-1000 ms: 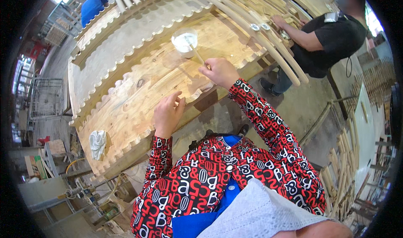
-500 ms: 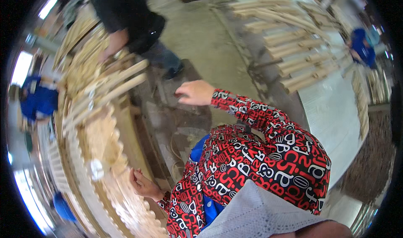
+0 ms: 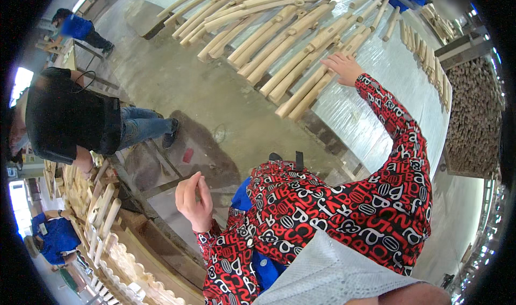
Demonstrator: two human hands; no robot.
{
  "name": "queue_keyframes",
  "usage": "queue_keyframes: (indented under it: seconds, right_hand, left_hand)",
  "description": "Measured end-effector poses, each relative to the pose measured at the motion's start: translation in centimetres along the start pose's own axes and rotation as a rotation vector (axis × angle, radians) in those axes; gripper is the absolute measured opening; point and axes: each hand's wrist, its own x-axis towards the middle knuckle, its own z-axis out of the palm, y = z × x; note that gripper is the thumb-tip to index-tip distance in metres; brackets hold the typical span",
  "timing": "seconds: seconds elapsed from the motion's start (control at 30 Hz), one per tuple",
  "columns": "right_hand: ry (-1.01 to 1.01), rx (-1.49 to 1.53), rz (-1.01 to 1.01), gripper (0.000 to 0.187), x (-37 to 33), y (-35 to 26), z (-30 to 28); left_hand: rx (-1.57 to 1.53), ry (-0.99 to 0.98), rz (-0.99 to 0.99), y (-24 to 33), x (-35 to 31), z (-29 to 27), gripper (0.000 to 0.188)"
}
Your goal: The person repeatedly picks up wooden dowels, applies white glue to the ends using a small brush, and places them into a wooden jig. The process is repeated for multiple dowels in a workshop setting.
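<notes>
My right hand reaches out over a table covered in clear plastic film. Its fingers are stretched over the ends of long pale wooden pieces, and I cannot tell whether they touch the wood. The pieces lie side by side in a fanned row, several with short cross parts joined to them. My left hand is raised in front of my body above the floor, fingers loosely apart, holding nothing I can see.
On the left stands a bench with scalloped wooden parts and loose wooden bars. A person in black stands beside it. Others in blue work around the room. A big stack of wood ends is at the right. A red scrap lies on the floor.
My view has turned right, toward the film-covered table. My right hand has stretched out to the wooden pieces there. My left hand has come away from the scalloped parts.
</notes>
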Motion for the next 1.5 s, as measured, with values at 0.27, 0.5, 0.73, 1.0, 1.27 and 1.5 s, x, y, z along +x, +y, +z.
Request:
queue_keyframes:
  seconds: [0.27,0.5,0.73,1.0,1.27,1.5]
  right_hand:
    - [-0.27,-0.057,-0.35,0.071,0.9,3.4,5.9]
    - [-0.33,0.043,-0.529,0.08,4.0,-8.4,5.6]
    - [-0.172,0.371,-1.084,0.081,5.4,-23.4,-1.4]
    - [-0.235,1.209,-1.287,0.083,1.5,-40.9,-25.6]
    - [-0.257,1.795,-1.509,0.074,-4.3,-61.5,-39.9]
    - [-0.466,1.428,-1.491,0.067,-8.8,-61.0,-33.7]
  left_hand:
    - [0.143,-0.086,-0.005,7.0,-1.2,1.2,0.018]
    - [0.297,-0.203,-0.406,6.9,-6.6,-3.5,0.021]
    - [0.307,-0.585,-0.973,7.1,-19.6,2.1,0.057]
    - [-0.67,0.266,-0.752,9.4,-12.0,1.0,0.088]
    - [-0.806,0.988,-0.784,8.6,-12.2,-22.8,0.057]
    - [-0.702,1.143,-0.793,9.6,-15.0,-32.1,0.042]
